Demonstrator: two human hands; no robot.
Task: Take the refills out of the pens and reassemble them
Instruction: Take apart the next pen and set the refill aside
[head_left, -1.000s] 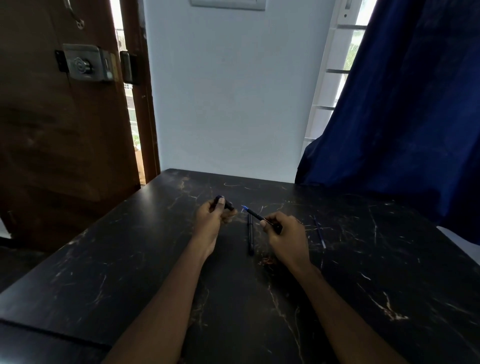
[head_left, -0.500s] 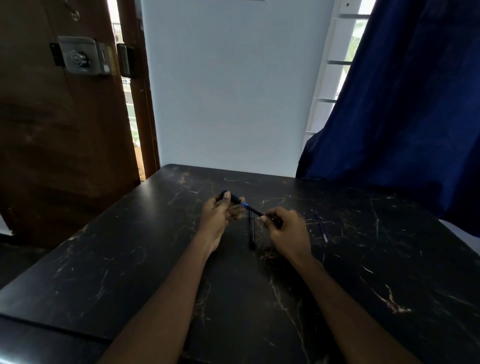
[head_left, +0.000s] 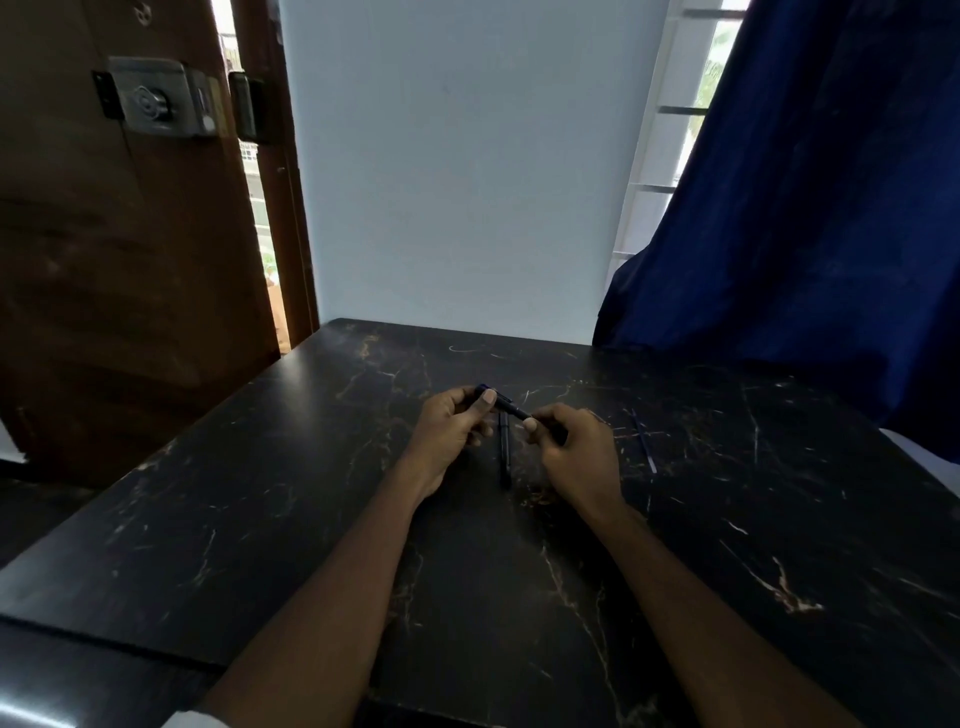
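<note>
Black marble table (head_left: 260, 519): left hand (head_left: 449, 428) and right hand (head_left: 576, 452) both grip one dark pen (head_left: 511, 409) (another pen (head_left: 504, 452) lies beneath it).

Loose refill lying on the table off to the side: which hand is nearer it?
Right. The right hand is just left of the loose refill, apart from it; the left hand sits farther left.
</note>
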